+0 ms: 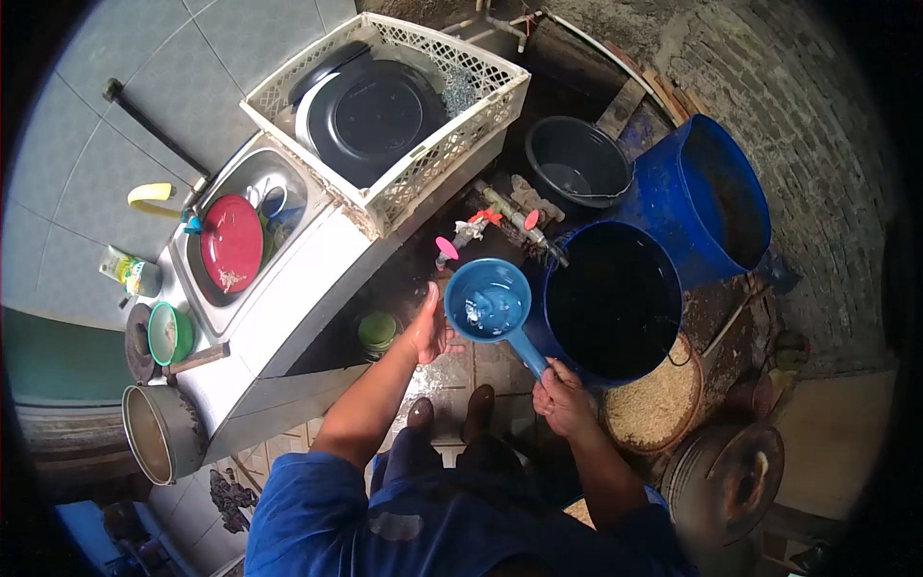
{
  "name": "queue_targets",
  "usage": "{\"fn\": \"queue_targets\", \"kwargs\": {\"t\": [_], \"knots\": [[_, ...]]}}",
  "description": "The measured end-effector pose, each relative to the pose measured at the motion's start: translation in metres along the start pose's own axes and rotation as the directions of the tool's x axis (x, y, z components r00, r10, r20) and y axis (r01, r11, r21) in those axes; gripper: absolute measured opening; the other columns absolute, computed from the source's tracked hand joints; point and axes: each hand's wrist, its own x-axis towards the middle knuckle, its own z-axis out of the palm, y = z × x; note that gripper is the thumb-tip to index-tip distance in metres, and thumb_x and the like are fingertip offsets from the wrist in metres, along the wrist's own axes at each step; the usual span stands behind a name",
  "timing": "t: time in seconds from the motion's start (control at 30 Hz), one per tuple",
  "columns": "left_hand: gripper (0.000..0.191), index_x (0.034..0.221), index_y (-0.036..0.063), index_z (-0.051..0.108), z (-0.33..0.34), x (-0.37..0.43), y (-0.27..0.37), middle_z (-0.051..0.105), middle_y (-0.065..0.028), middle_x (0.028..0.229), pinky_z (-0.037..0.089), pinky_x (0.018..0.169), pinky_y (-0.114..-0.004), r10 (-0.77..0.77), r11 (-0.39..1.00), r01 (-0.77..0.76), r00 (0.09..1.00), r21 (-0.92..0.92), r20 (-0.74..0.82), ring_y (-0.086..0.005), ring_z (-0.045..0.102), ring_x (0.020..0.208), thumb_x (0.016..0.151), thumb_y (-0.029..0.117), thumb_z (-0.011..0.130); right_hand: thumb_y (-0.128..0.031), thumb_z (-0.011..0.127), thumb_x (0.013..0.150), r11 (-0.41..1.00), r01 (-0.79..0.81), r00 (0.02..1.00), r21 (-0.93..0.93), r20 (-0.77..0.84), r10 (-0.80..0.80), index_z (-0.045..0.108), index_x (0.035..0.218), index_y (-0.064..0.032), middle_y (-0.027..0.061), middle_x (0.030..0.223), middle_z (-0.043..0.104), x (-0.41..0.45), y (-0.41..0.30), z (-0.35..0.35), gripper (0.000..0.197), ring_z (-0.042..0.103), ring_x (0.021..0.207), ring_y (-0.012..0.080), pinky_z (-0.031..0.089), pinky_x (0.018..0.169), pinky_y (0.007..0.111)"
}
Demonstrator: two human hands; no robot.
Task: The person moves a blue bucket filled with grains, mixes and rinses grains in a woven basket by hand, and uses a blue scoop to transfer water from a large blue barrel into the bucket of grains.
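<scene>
My right hand (562, 397) grips the handle of a blue plastic water dipper (489, 299), which has water in its bowl. Wet and with fingers apart, my left hand (430, 330) is just left of the dipper and holds nothing. Right of the dipper stands a large blue drum (613, 303) with a dark interior; how full it is I cannot tell. Above the dipper, a tap with a pink handle (447, 248) and a second tap with a red handle (532, 219) sit on a pipe.
A white plastic crate (433, 169) of dark plates stands on the counter. The steel sink (209, 317) holds a red plate (232, 244). Around the drum are a black bucket (577, 162), another blue drum (721, 195) and a basin of grain-like material (652, 411). A metal pot (162, 433) sits far left.
</scene>
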Motion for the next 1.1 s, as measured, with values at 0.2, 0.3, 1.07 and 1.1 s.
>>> {"fn": "queue_targets", "kwargs": {"t": [0.2, 0.3, 1.07, 1.1], "knots": [[0.080, 0.140, 0.0205, 0.037, -0.014, -0.048, -0.024, 0.047, -0.0079, 0.135, 0.044, 0.093, -0.050, 0.203, 0.979, -0.204, 0.975, -0.009, -0.091, -0.0284, 0.050, 0.119, 0.079, 0.068, 0.055, -0.033, 0.047, 0.099, 0.964, -0.190, 0.940, 0.184, 0.317, 0.125, 0.046, 0.123, -0.0051, 0.0019, 0.073, 0.051, -0.011, 0.037, -0.013, 0.037, 0.049, 0.062, 0.0087, 0.041, 0.056, 0.025], [0.083, 0.144, 0.0214, 0.028, -0.018, -0.072, -0.017, 0.043, -0.0135, 0.136, 0.039, 0.098, -0.048, 0.326, 0.943, -0.302, 0.922, 0.141, -0.209, -0.0303, 0.043, 0.124, 0.077, 0.050, 0.068, -0.042, 0.047, 0.097, 0.957, -0.226, 0.913, -0.184, 0.303, 0.274, 0.043, 0.132, -0.0082, 0.0064, 0.091, 0.059, -0.006, 0.034, -0.014, 0.048, 0.057, 0.082, 0.0146, 0.046, 0.069, 0.031], [0.105, 0.146, 0.0107, 0.023, 0.035, -0.099, 0.036, 0.038, -0.0262, 0.128, 0.039, 0.100, -0.043, 0.860, 0.359, -0.067, 0.411, 0.931, -0.302, -0.0391, 0.045, 0.119, 0.064, 0.041, 0.082, -0.038, 0.047, 0.095, 0.929, -0.300, 0.909, 0.215, -0.229, 0.347, 0.060, 0.093, -0.0100, 0.0016, 0.072, 0.064, 0.270, 0.130, 0.010, 0.031, 0.063, 0.061, 0.0212, 0.051, 0.058, 0.037], [0.105, 0.145, 0.0103, 0.023, 0.028, -0.099, 0.034, 0.038, -0.0262, 0.128, 0.039, 0.100, -0.043, 0.851, 0.396, -0.054, 0.396, 0.917, -0.344, -0.0389, 0.046, 0.119, 0.064, 0.041, 0.082, -0.034, 0.048, 0.095, 0.946, -0.292, 0.912, 0.144, -0.258, 0.320, 0.061, 0.090, -0.0104, 0.0018, 0.074, 0.063, 0.259, 0.121, 0.015, 0.027, 0.063, 0.062, 0.0212, 0.050, 0.054, 0.035]]}}
